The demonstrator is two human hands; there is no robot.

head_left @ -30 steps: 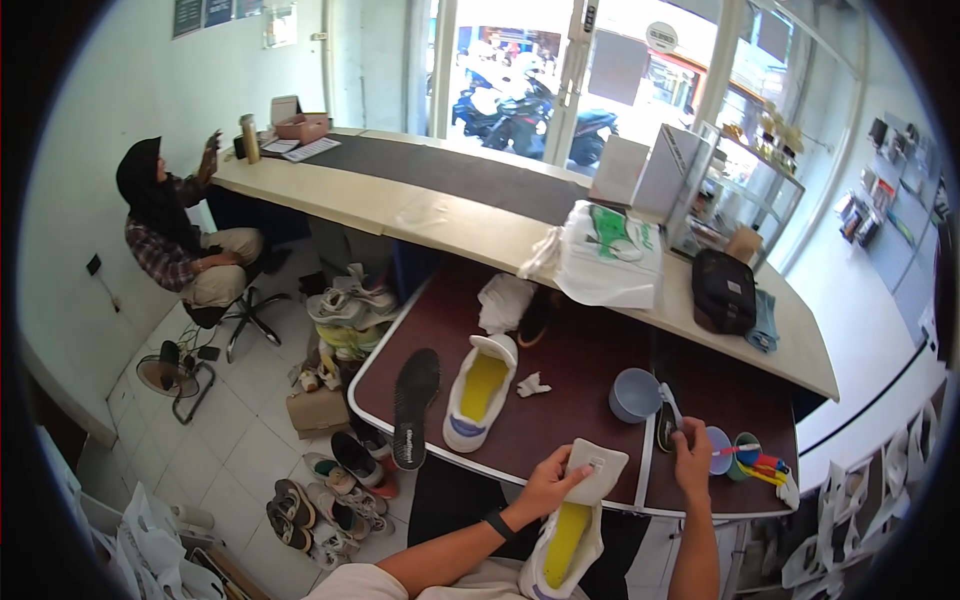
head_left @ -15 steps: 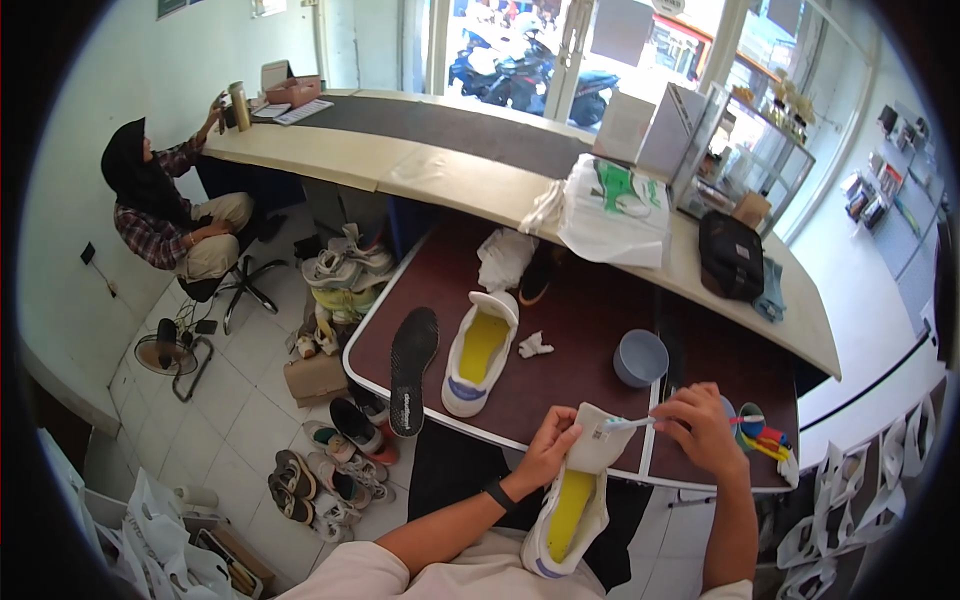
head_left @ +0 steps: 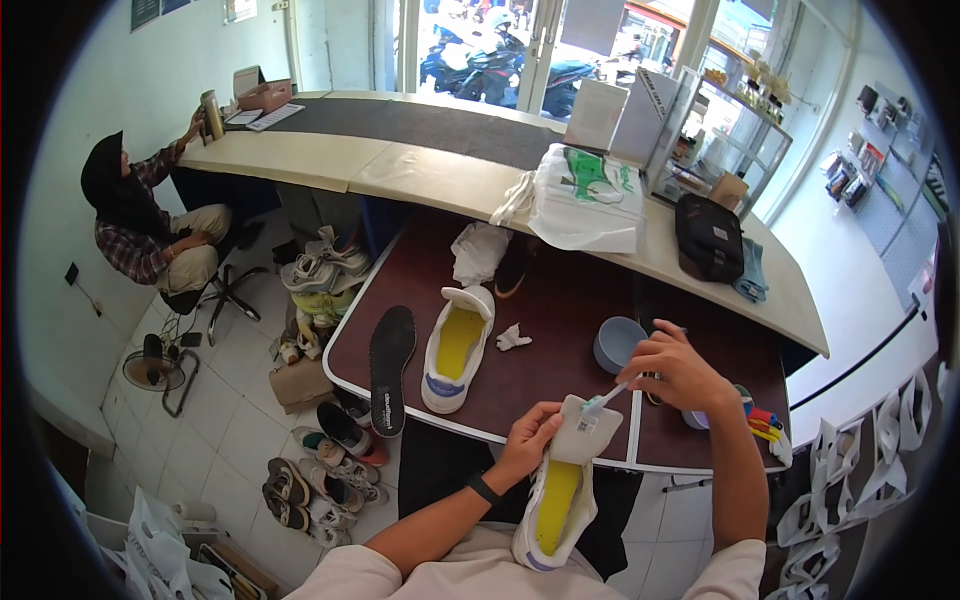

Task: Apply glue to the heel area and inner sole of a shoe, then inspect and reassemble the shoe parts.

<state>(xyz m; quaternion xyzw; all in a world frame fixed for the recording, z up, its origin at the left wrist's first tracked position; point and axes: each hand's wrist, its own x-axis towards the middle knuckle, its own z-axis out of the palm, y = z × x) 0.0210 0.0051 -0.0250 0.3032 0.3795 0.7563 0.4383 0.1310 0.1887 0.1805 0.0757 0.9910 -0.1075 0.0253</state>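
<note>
My left hand [head_left: 525, 440] grips the raised tongue [head_left: 580, 440] of a white shoe [head_left: 533, 525] with a yellow interior, at my lap. My right hand [head_left: 675, 365] holds a pale brush [head_left: 618, 392] by its handle, with its head on the tongue near a small printed label. On the dark red table [head_left: 540, 380] stand a second white shoe [head_left: 455, 345], a black insole [head_left: 392, 370], a crumpled white scrap [head_left: 513, 337] and a blue bowl [head_left: 617, 345].
A counter [head_left: 400, 170] with a plastic bag [head_left: 580, 205] and black bag [head_left: 708, 240] spans behind. A seated person [head_left: 145, 230] is at left, beside a floor fan [head_left: 152, 370]. Shoe piles [head_left: 325, 480] lie on the floor. Plastic bags [head_left: 830, 470] hang at right.
My right hand has brought the brush over from the table's right side onto the tongue, and has since raised slightly. My left hand keeps its grip. The view has tilted slightly downward.
</note>
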